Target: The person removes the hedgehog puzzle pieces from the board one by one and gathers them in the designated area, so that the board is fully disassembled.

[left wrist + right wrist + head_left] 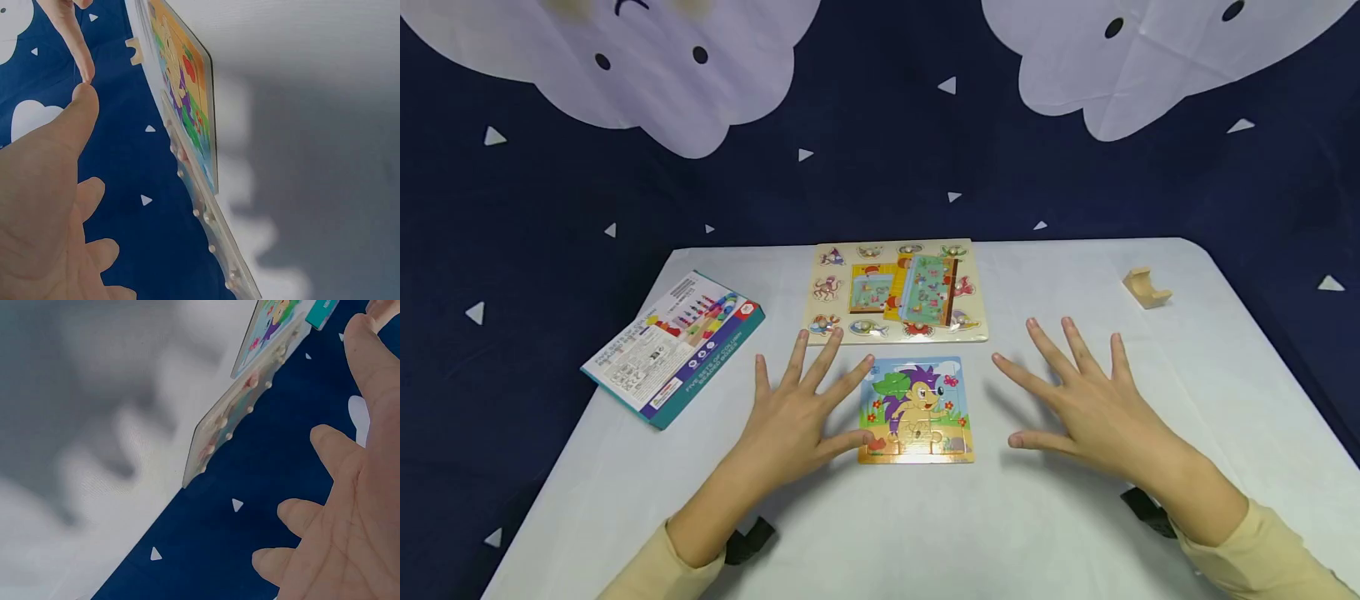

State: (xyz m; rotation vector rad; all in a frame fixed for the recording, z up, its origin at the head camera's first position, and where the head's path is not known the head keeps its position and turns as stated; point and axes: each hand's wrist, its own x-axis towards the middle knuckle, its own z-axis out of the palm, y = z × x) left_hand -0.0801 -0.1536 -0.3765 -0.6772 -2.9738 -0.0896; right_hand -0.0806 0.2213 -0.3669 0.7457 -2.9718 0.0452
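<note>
A square hedgehog jigsaw puzzle (917,412) lies flat in the middle of the white table, its pieces fitted in the frame. My left hand (797,417) is spread just left of it, thumb and index tips overlapping its left edge in the head view. To its right hovers my right hand (1093,408), fingers spread and apart from the puzzle. Neither hand holds anything. In the left wrist view the left hand (47,187) shows a straight thumb and spread fingers; the right wrist view shows the right hand (350,481) likewise, palm in sight.
Behind the puzzle lies a wooden peg board (812,312) with sea-animal pieces, two small colourful boards (928,287) on top. A teal and white box (673,350) stands at the left. A small wooden holder (1146,287) sits at the right back. Dark blue cloth (880,192) hangs behind.
</note>
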